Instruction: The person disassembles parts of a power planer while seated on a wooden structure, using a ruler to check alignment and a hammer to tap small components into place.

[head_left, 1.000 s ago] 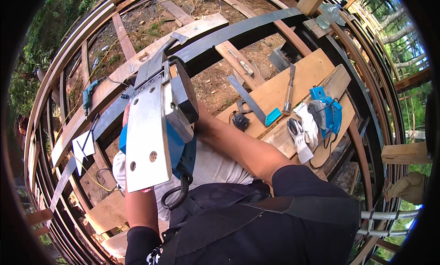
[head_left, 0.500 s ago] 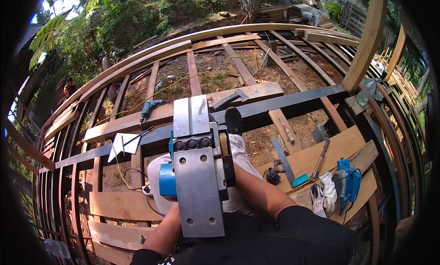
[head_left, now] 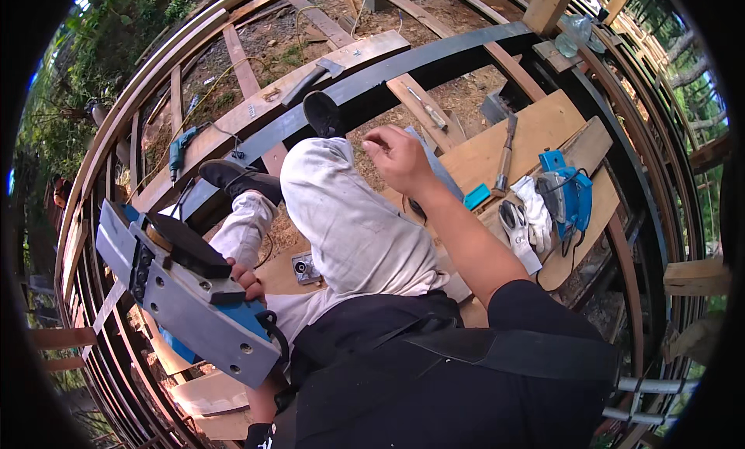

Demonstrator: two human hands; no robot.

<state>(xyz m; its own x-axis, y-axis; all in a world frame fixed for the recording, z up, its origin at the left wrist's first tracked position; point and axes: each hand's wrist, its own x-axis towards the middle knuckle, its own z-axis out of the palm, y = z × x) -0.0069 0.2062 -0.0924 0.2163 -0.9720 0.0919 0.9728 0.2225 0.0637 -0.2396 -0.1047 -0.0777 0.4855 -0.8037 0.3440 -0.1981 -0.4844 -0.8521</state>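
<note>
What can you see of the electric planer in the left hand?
The planer is tilted, its flat grey metal-looking sole turned up toward the camera, at the person's left. The sole is in two plates split by a dark gap; the longer plate has four recessed holes. A black cover sits on one side, blue housing shows beneath, and a black cord curves off one end. The left hand's fingers wrap its side.

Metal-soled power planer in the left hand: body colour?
Blue planer body, best seen in the head view.
</note>
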